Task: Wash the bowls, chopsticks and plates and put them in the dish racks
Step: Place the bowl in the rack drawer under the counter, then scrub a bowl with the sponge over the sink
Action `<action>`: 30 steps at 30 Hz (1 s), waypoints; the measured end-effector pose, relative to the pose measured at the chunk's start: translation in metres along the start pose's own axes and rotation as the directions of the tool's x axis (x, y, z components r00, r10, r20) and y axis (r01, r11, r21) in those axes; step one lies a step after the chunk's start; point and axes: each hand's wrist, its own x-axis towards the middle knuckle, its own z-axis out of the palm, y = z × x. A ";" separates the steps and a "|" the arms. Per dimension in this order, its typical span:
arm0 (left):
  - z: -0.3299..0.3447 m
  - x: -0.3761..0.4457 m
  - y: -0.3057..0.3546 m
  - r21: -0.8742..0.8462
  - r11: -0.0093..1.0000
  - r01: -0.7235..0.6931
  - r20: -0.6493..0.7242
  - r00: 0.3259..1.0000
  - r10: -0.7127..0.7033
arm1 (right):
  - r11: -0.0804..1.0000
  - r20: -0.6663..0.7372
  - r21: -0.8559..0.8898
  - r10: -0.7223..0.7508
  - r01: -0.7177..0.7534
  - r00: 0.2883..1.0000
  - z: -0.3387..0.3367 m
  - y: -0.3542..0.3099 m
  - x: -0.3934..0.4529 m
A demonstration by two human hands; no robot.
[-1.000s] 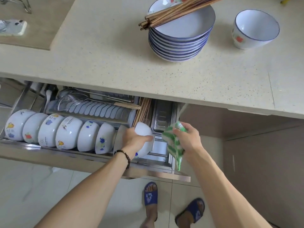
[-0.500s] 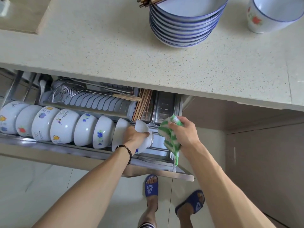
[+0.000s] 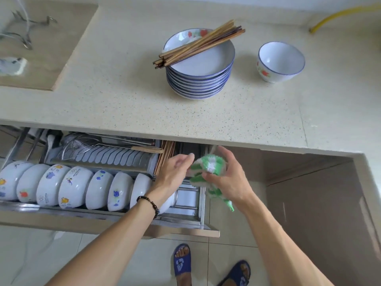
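Head view: both hands over the pulled-out dish rack [image 3: 201, 203], below the worktop [image 3: 123, 96].

The left hand [image 3: 172, 172] is released, fingers relaxed, touching the green-and-white cloth [image 3: 206, 170] that the right hand [image 3: 228, 178] grasps. A row of bowls [image 3: 74, 187] stands on edge in the rack. On the worktop, chopsticks [image 3: 198, 45] lie across a stack of plates [image 3: 199, 79], with a single bowl [image 3: 280, 61] beside.
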 end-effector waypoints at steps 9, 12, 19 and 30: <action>0.097 -0.017 0.129 0.105 0.962 -0.250 0.389 0.901 0.192 | 0.958 -0.077 -0.260 -0.145 0.120 0.986 -0.136 -0.032 -0.067; 0.151 -0.028 0.165 0.125 0.928 -0.350 0.410 0.870 0.273 | 0.974 -0.082 -0.209 -0.103 0.084 0.991 -0.203 -0.022 -0.098; 0.308 -0.062 0.218 -0.045 0.964 -0.262 0.590 0.772 0.237 | 0.997 -0.299 -0.071 0.011 -0.033 0.954 -0.358 0.027 -0.175; 0.515 -0.115 0.242 0.081 0.951 -0.297 0.836 0.541 0.097 | 0.887 -0.706 0.366 0.067 0.282 0.706 -0.468 0.112 -0.234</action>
